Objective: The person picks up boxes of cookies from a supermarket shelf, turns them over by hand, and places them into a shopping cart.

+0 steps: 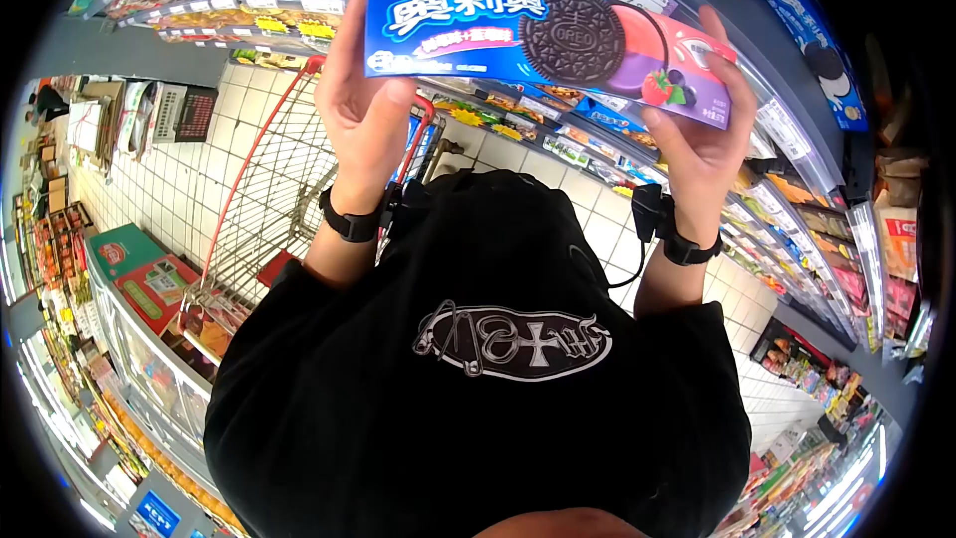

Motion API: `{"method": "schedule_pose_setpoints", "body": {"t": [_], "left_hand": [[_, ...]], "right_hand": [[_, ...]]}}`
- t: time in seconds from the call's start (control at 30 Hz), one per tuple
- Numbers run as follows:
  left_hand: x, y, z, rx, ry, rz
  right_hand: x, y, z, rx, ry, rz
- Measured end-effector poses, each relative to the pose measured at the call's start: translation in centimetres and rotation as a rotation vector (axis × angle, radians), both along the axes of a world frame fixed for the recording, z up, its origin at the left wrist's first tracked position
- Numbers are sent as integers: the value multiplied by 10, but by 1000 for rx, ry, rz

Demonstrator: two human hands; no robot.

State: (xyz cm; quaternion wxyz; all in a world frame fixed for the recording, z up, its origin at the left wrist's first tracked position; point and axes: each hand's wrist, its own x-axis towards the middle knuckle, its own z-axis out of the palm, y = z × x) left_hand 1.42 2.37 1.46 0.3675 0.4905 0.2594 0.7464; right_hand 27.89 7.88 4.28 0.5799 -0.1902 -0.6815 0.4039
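A long Oreo cookie box (453,35) is held up in front of me, its printed front facing me. It is blue at the left and pink and purple at the right, with a dark cookie, a strawberry and blueberries pictured. My left hand (360,105) grips the left end, thumb at the lower edge. My right hand (712,130) is closed round the right end, thumb below and fingers behind. The box tilts slightly down to the right. Both wrists carry black straps with small devices.
Shelves of packaged snacks (588,139) run ahead and to the right, with price labels along their edges. Another blue Oreo box (819,50) stands at the upper right. A wire shopping cart (284,154) with a red handle is at my left on the tiled floor (214,115).
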Motion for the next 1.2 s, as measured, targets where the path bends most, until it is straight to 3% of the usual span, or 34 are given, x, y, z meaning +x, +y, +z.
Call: {"method": "schedule_pose_setpoints", "body": {"t": [0.37,0.7,0.87,0.93,1.2], "left_hand": [[-17,9,-8,-28,-135,-44],[-28,8,-7,-147,-157,50],[-25,11,-6,-167,-149,24],[-24,9,-9,-182,-124,-22],[-24,9,-9,-25,-112,-108]], "right_hand": [[-10,-6,-4,100,-220,-98],[-20,-3,-7,-58,-104,-13],[-14,1,-4,69,-309,-146],[-17,-1,-5,28,-250,-147],[-17,0,-4,29,-271,-88]]}}
